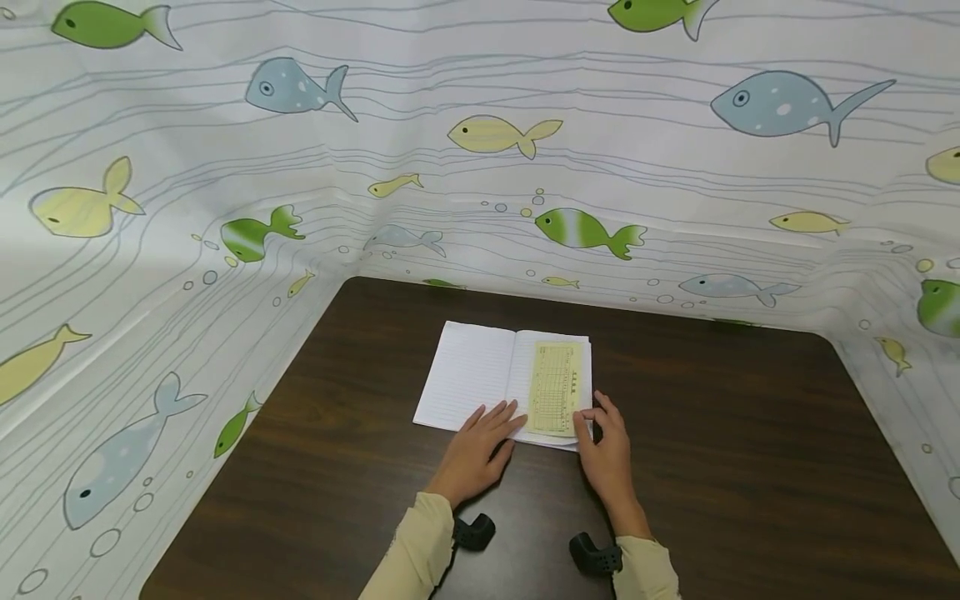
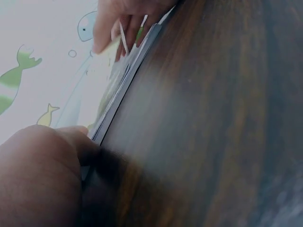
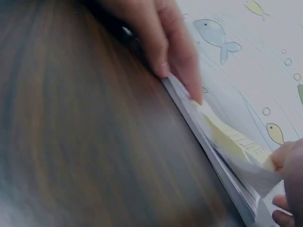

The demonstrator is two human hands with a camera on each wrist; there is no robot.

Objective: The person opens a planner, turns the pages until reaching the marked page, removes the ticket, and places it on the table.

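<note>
An open notebook [image 1: 472, 371] with lined white pages lies on the dark table. On its right-hand page is a yellow printed slip [image 1: 555, 387] with a ruled grid. My left hand [image 1: 476, 454] rests on the notebook's lower edge near the fold, fingers spread and fingertips at the slip's left side. At the lower right corner, my right hand [image 1: 609, 454] pinches the page together with the edge of the slip. In the right wrist view that page corner [image 3: 258, 175] curls up off the pages beneath, the slip [image 3: 232, 137] bending with it.
The dark wood-grain table [image 1: 750, 450] extends on both sides of the notebook. A white curtain [image 1: 465, 75] printed with fish stands around its back and sides. Black wrist cameras [image 1: 474, 532] sit at both cuffs.
</note>
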